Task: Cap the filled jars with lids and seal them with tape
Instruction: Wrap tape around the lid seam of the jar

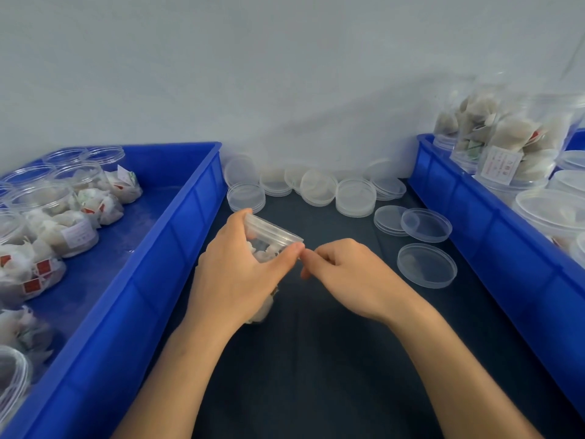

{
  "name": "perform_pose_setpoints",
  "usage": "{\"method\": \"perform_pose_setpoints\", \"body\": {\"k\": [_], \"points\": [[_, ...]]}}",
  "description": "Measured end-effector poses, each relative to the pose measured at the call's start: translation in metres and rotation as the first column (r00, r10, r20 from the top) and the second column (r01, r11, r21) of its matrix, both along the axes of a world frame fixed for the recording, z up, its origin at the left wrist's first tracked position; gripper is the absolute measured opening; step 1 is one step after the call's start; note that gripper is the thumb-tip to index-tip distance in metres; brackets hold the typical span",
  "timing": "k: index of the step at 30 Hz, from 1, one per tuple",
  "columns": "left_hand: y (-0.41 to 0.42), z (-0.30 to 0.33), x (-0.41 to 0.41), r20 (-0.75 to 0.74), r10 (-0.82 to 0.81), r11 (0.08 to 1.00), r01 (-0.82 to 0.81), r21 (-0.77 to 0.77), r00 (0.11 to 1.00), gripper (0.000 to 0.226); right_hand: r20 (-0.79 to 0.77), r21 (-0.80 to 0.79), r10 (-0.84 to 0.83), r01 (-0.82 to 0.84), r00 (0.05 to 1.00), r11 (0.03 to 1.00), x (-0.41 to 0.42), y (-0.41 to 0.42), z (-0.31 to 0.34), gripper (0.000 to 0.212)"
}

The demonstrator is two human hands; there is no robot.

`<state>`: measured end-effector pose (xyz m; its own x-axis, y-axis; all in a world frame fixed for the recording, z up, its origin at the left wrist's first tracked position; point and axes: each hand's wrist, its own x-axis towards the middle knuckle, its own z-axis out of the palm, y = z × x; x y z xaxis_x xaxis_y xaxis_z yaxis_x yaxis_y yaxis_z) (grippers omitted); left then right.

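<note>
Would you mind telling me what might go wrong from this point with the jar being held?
The left hand grips the capped jar tilted above the dark table, so it might slip. The right hand pinches at the lid's edge; any tape there is too faint to see and could go on crooked. Loose lids nearby could get knocked.

plain pale grey wall (221, 58), dark tabletop (316, 359) against it, soft even light
</note>
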<state>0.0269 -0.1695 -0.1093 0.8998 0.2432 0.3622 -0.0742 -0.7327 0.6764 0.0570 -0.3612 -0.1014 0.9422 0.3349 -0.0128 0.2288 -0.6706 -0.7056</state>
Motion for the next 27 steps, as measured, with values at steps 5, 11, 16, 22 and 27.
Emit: {"method": "perform_pose_setpoints", "body": {"k": [5, 11, 16, 22, 27], "points": [[0.001, -0.001, 0.000, 0.004, -0.011, 1.000, 0.011, -0.015, 1.000, 0.101, 0.063, 0.037, 0.006, -0.008, 0.998, 0.999, -0.001, -0.003, 0.002, 0.054], [0.007, -0.003, 0.002, -0.011, -0.027, 0.980, 0.024, -0.199, 1.000, 0.093, 0.295, 0.029, -0.016, 0.007, 0.955, 1.000, -0.004, 0.005, 0.003, 0.061], [0.016, -0.006, 0.005, -0.066, -0.084, 0.936, 0.055, -0.348, 0.994, 0.067, 0.324, 0.124, -0.015, -0.027, 0.946, 0.992, -0.003, 0.000, 0.004, 0.053], [0.020, -0.006, 0.003, -0.152, -0.374, 0.674, 0.156, -0.722, 0.915, 0.054, 0.208, 0.368, 0.048, -0.124, 0.977, 0.921, 0.001, -0.010, 0.005, 0.050], [0.041, -0.003, -0.002, 0.134, -0.539, 0.025, 0.175, -0.984, 0.831, 0.094, -0.025, 0.894, -0.099, 0.067, 0.995, 0.443, 0.017, -0.045, 0.014, 0.040]]}}
